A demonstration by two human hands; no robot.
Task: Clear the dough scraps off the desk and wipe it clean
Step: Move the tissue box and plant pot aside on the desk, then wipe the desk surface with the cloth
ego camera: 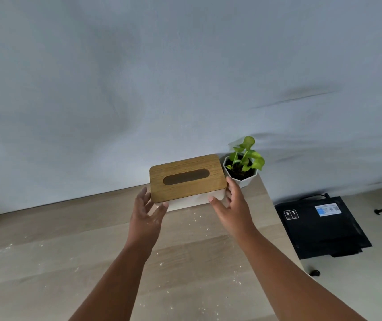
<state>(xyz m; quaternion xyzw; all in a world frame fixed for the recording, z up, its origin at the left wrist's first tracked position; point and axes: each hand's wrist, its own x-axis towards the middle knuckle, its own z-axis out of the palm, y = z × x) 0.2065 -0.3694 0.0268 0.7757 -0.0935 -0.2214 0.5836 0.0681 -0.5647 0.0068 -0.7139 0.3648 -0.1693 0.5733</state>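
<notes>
I see both hands at the tissue box (188, 181), which stands at the far edge of the desk (46, 262), near its far right corner. Just beside it, in the corner itself, is a small plant (243, 165) in a white pot.

What can go wrong, in my judgement: the wooden lid (186, 178) looks like a separate piece on the white base, so a lift by the lid alone may leave the base behind or let it drop. Also, a push to the right can knock the plant over, because pot and box are almost touching.

The left hand (147, 213) has its fingers spread, straight and relaxed; the tips touch the near left corner of the box but do not close on it. The right hand (230, 205) also has its fingers apart; the thumb lies on the white front side and the other fingers reach to the right end. Neither hand grips yet.

The scraps (199, 218), small pale crumbs, lie scattered over the desk in front of the box and toward the near edge, not yet cleared.
</notes>
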